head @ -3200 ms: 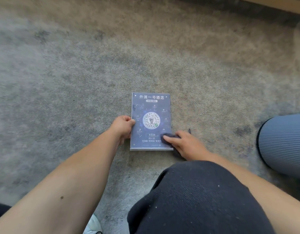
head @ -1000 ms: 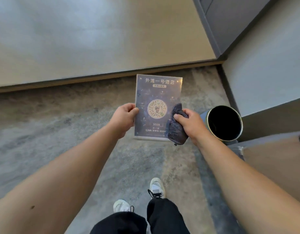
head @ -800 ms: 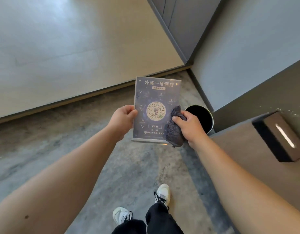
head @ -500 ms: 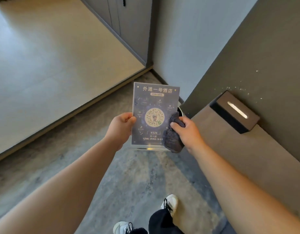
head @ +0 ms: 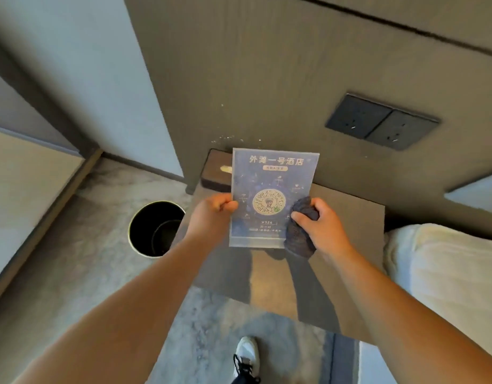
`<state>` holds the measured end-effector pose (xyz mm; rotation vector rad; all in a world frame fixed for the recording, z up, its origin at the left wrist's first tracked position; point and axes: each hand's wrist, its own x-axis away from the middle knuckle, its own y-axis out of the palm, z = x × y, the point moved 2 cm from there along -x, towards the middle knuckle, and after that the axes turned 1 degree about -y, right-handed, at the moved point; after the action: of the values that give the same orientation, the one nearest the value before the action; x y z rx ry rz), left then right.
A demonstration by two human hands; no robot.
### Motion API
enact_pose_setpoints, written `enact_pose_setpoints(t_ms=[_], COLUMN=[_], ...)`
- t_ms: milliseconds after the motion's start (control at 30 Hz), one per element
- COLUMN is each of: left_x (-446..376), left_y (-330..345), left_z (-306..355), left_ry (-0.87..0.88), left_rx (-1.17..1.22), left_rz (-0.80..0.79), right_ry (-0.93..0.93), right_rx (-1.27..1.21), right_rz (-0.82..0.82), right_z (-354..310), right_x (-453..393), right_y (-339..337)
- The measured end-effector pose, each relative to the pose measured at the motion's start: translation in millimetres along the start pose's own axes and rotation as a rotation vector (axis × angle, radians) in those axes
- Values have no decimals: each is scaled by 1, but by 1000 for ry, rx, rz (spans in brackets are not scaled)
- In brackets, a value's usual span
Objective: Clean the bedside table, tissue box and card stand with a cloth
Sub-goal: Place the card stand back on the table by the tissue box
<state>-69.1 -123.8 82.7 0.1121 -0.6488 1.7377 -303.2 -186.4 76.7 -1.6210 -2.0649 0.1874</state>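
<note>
**Clerk:** Largest item first?

**Onlooker:** The bedside table (head: 347,261), flat brown top, standing against the dark wall panel (head: 267,79), a bed edge (head: 444,273) just beside it on the right. Its top is lying bare in front, probably so there is room to set something down.

**Clerk:** Next?

**Onlooker:** A round bin (head: 156,228) on the carpet, left of the table, apart from it. Then a twin socket plate (head: 382,121) on the panel above.

**Clerk:** The card stand?

**Onlooker:** The card stand (head: 269,195) is hanging in the air over the table, upright, printed face towards the person, not touching the top. It is being carried by both side edges, which I judge keeps it level for setting down.

**Clerk:** The tissue box?

**Onlooker:** The tissue box (head: 215,173), dark, is sitting at the table's back left corner against the panel, half hidden behind the stand.

**Clerk:** The hands?

**Onlooker:** The left hand (head: 211,217) is pinching the stand's left edge, fingers curled closed on it. The right hand (head: 319,225) is clutching the cloth (head: 298,234) and pressing it against the stand's right edge, fingers closed round both.

**Clerk:** Smallest?

**Onlooker:** The cloth itself, dark, bunched, dangling below the palm. It is staying in hand, I judge, for the next wipe.
</note>
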Motion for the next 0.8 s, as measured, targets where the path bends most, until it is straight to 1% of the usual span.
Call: enact_pose_setpoints(t_ms=[100, 200, 367, 433, 567, 800], left_x=[-42, -82, -133, -147, -168, -184], left_y=[47, 85, 126, 135, 149, 154], left_z=[23, 42, 57, 54, 47, 25], left_ry=[50, 151, 321, 355, 348, 347], left_rx=[-53, -115, -236, -262, -220, -267], left_rz=[-56, -94, -96, -83, -51, -12], right_ry=[-18, -32, -66, -55, -45, -48], right_rx=[17, 46, 16, 6, -49, -45], right_rz=[122, 227, 383, 406, 431, 421], right_z=[19, 36, 66, 80, 103, 116], right_x=[-23, -48, -90, -105, -130, -146], right_y=[-43, -76, -96, -94, -86, -78])
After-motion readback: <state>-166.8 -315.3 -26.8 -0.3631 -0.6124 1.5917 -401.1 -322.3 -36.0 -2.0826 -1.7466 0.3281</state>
